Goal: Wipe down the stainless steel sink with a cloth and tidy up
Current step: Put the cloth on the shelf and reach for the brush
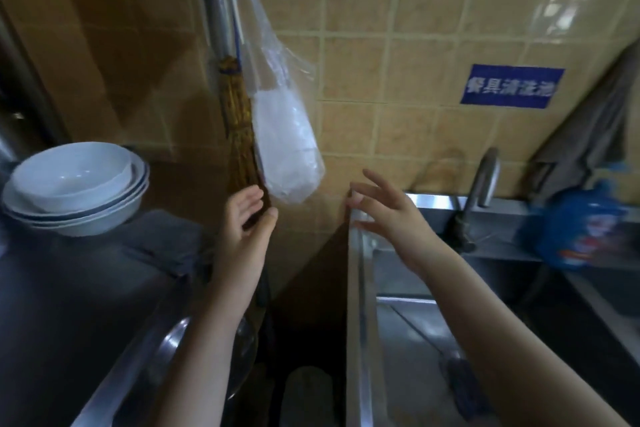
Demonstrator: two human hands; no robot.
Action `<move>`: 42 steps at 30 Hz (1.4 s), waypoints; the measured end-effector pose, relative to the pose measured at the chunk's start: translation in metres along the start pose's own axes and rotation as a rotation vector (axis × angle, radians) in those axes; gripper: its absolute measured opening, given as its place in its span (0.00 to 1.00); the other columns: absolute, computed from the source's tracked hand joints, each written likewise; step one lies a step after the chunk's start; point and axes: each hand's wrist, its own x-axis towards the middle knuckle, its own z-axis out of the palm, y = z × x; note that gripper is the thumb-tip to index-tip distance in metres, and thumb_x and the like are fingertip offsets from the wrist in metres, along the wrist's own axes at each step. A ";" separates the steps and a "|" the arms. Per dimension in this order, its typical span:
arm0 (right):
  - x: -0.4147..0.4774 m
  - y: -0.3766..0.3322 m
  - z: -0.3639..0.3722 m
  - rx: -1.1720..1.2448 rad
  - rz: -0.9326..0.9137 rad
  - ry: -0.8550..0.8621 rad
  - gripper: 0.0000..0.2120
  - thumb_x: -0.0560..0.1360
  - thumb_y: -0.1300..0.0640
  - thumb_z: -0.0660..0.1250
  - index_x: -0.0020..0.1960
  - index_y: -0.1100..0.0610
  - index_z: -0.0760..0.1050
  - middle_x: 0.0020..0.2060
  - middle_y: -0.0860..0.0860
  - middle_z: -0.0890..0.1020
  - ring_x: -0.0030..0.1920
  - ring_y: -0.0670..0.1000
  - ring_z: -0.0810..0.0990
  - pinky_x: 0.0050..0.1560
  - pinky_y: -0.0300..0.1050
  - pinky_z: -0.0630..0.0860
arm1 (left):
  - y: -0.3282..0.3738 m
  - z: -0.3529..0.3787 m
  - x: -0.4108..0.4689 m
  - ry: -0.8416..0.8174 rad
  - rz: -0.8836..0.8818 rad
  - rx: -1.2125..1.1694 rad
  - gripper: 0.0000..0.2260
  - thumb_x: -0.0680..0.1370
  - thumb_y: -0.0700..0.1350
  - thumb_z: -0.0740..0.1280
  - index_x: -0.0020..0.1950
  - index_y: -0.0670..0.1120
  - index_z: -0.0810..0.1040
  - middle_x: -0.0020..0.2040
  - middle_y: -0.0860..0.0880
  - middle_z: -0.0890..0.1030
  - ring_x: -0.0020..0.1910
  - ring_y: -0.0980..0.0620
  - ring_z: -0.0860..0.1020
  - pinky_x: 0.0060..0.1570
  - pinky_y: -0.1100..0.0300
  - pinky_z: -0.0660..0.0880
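The stainless steel sink (pixel 357 288) fills the lower right, with its faucet (pixel 482 184) at the back wall. A blue object (pixel 462 386) lies in the basin; it is too blurred to tell whether it is a cloth. My right hand (pixel 384 215) hovers over the sink's back left corner with fingers spread, holding nothing. My left hand (pixel 246 229) reaches up in the gap left of the sink. Its relaxed fingers and thumb lie either side of a hanging straw broom (pixel 239 121), not closed on it.
A clear plastic bag (pixel 284 135) with white contents hangs beside the broom. Stacked white bowls (pixel 76 184) sit on the dark left counter beside a grey cloth (pixel 166 246). A blue detergent pack (pixel 581 229) stands behind the sink. A grey towel (pixel 595 121) hangs at right.
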 end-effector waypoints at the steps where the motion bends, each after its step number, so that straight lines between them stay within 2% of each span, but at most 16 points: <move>1: -0.008 -0.002 -0.011 0.003 0.001 0.030 0.26 0.76 0.55 0.66 0.71 0.49 0.63 0.62 0.47 0.76 0.60 0.48 0.77 0.59 0.51 0.76 | 0.002 0.010 -0.003 -0.022 -0.008 -0.011 0.14 0.76 0.35 0.63 0.53 0.54 0.71 0.55 0.51 0.75 0.57 0.57 0.74 0.54 0.66 0.69; 5: -0.044 -0.008 -0.060 0.013 -0.018 0.153 0.25 0.76 0.57 0.66 0.71 0.51 0.64 0.59 0.46 0.78 0.57 0.43 0.77 0.60 0.47 0.74 | 0.012 0.054 -0.021 -0.103 -0.044 -0.042 0.13 0.76 0.35 0.63 0.58 0.47 0.71 0.56 0.50 0.75 0.58 0.55 0.74 0.58 0.60 0.69; 9: -0.088 -0.007 -0.116 0.072 -0.015 0.279 0.23 0.75 0.58 0.66 0.69 0.51 0.66 0.59 0.49 0.78 0.54 0.41 0.78 0.53 0.42 0.76 | 0.024 0.099 -0.059 -0.182 -0.049 -0.051 0.13 0.76 0.37 0.64 0.57 0.50 0.71 0.58 0.50 0.75 0.59 0.55 0.73 0.59 0.58 0.69; 12: -0.131 -0.004 -0.159 0.105 0.012 0.339 0.21 0.75 0.57 0.66 0.67 0.50 0.67 0.59 0.50 0.78 0.57 0.48 0.77 0.50 0.43 0.74 | 0.033 0.133 -0.101 -0.236 -0.075 -0.082 0.13 0.76 0.38 0.64 0.57 0.51 0.71 0.59 0.49 0.75 0.58 0.55 0.73 0.61 0.57 0.69; 14: -0.161 -0.003 -0.184 0.087 0.012 0.376 0.23 0.74 0.56 0.67 0.67 0.49 0.66 0.56 0.47 0.79 0.53 0.44 0.79 0.47 0.42 0.75 | 0.039 0.156 -0.131 -0.295 -0.100 -0.100 0.13 0.76 0.38 0.63 0.56 0.53 0.71 0.59 0.49 0.74 0.58 0.55 0.73 0.62 0.55 0.68; 18: -0.217 -0.006 -0.230 0.033 0.016 0.419 0.23 0.73 0.53 0.69 0.65 0.44 0.67 0.58 0.46 0.77 0.54 0.41 0.77 0.50 0.45 0.76 | 0.055 0.202 -0.186 -0.395 -0.134 -0.146 0.12 0.77 0.39 0.63 0.54 0.56 0.71 0.58 0.55 0.74 0.58 0.58 0.73 0.61 0.56 0.69; 20: -0.238 -0.009 -0.249 0.023 0.021 0.465 0.21 0.73 0.54 0.68 0.64 0.45 0.67 0.59 0.47 0.77 0.55 0.42 0.77 0.50 0.46 0.76 | 0.063 0.223 -0.205 -0.433 -0.148 -0.175 0.12 0.77 0.39 0.63 0.55 0.54 0.71 0.57 0.55 0.74 0.59 0.56 0.73 0.63 0.55 0.69; 22: -0.258 -0.013 -0.266 0.024 0.030 0.512 0.24 0.74 0.55 0.68 0.68 0.50 0.67 0.60 0.49 0.77 0.58 0.47 0.77 0.48 0.45 0.75 | 0.072 0.243 -0.221 -0.473 -0.156 -0.193 0.12 0.77 0.38 0.62 0.58 0.50 0.70 0.57 0.53 0.74 0.59 0.55 0.72 0.64 0.54 0.69; 25: -0.279 -0.019 -0.289 -0.007 0.033 0.568 0.21 0.75 0.57 0.67 0.66 0.50 0.67 0.60 0.51 0.77 0.58 0.50 0.77 0.48 0.44 0.75 | 0.080 0.271 -0.234 -0.545 -0.163 -0.209 0.12 0.77 0.38 0.62 0.59 0.49 0.69 0.56 0.55 0.73 0.56 0.58 0.73 0.64 0.54 0.68; 28: -0.289 -0.021 -0.307 -0.020 0.019 0.610 0.21 0.76 0.60 0.65 0.67 0.56 0.65 0.51 0.46 0.79 0.46 0.39 0.80 0.44 0.38 0.78 | 0.078 0.295 -0.240 -0.602 -0.175 -0.218 0.12 0.77 0.40 0.62 0.59 0.51 0.69 0.56 0.56 0.73 0.57 0.59 0.72 0.63 0.55 0.68; 29: -0.290 -0.021 -0.313 -0.030 0.026 0.619 0.22 0.76 0.61 0.65 0.69 0.57 0.64 0.51 0.46 0.78 0.44 0.39 0.80 0.48 0.41 0.78 | 0.076 0.303 -0.242 -0.611 -0.180 -0.221 0.12 0.77 0.40 0.62 0.59 0.51 0.69 0.57 0.55 0.73 0.58 0.58 0.72 0.63 0.55 0.68; 31: -0.292 -0.020 -0.325 -0.057 0.051 0.634 0.25 0.76 0.59 0.65 0.71 0.56 0.63 0.56 0.49 0.77 0.49 0.43 0.78 0.58 0.49 0.74 | 0.070 0.320 -0.244 -0.620 -0.194 -0.230 0.12 0.77 0.40 0.63 0.59 0.51 0.69 0.59 0.52 0.73 0.59 0.56 0.72 0.63 0.55 0.68; 33: -0.291 -0.016 -0.341 -0.063 0.069 0.648 0.25 0.76 0.58 0.65 0.71 0.54 0.62 0.61 0.51 0.75 0.55 0.47 0.76 0.63 0.53 0.72 | 0.062 0.340 -0.245 -0.635 -0.216 -0.235 0.12 0.77 0.40 0.63 0.60 0.50 0.69 0.61 0.51 0.73 0.59 0.57 0.72 0.63 0.55 0.68; 36: -0.283 -0.006 -0.371 -0.100 0.086 0.667 0.26 0.76 0.56 0.66 0.72 0.53 0.62 0.63 0.52 0.74 0.60 0.49 0.74 0.62 0.53 0.73 | 0.048 0.376 -0.242 -0.655 -0.234 -0.250 0.13 0.77 0.41 0.63 0.61 0.49 0.69 0.60 0.51 0.73 0.59 0.57 0.72 0.63 0.55 0.68; 42: -0.234 0.016 -0.443 -0.108 0.119 0.685 0.26 0.75 0.54 0.67 0.71 0.52 0.64 0.61 0.50 0.76 0.57 0.47 0.76 0.58 0.50 0.75 | 0.007 0.453 -0.218 -0.680 -0.253 -0.260 0.12 0.77 0.42 0.63 0.60 0.51 0.69 0.59 0.53 0.73 0.59 0.57 0.72 0.60 0.58 0.69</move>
